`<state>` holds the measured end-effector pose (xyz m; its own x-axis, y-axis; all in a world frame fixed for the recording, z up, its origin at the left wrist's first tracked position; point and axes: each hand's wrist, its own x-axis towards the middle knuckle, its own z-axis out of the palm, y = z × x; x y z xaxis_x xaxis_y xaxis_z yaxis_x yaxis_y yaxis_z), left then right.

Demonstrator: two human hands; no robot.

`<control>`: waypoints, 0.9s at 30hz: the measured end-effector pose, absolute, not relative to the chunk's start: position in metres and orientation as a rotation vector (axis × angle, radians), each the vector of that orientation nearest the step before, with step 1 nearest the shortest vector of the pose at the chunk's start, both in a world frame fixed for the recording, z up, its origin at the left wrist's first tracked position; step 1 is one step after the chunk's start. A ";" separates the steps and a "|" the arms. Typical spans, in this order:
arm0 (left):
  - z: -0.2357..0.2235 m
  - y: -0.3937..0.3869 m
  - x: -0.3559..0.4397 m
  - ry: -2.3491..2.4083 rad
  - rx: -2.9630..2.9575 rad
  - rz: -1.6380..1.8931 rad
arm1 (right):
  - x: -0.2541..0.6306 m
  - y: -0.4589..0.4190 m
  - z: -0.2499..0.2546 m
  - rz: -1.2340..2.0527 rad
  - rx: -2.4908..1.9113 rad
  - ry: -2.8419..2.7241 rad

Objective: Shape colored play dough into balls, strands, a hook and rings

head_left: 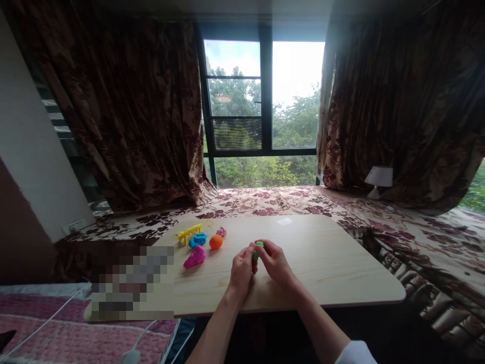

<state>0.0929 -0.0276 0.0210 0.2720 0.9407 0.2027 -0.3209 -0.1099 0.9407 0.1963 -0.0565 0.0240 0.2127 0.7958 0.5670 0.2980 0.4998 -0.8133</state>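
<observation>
Over the middle of the table, my left hand and my right hand meet with bent fingers around a small green lump of modelling clay. Fingers of both hands press on it and cover most of its sides. To the left of my hands lie an orange ball, a small pink lump, a blue lump and a magenta lump, all clay-like. Behind them stands a yellow animal-shaped figure with several legs and a thin curled tail.
The light wooden table has rounded corners; a blurred patch hides its left end. Beyond it are a floral-covered window seat, dark curtains and a window. A white lamp stands at right; a pink quilt lies lower left.
</observation>
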 end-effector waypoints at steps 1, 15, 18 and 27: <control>0.022 -0.030 0.093 0.732 1.303 1.235 | 0.196 -0.056 0.023 0.483 -1.043 -1.326; 0.023 -0.029 0.091 0.730 1.463 1.261 | 0.202 -0.056 0.021 0.653 -0.987 -1.227; 0.021 -0.025 0.089 0.729 1.371 1.283 | 0.196 -0.062 0.023 0.531 -1.023 -1.337; 0.025 -0.031 0.090 0.837 1.553 1.204 | 0.196 -0.065 0.025 0.106 -1.246 -1.422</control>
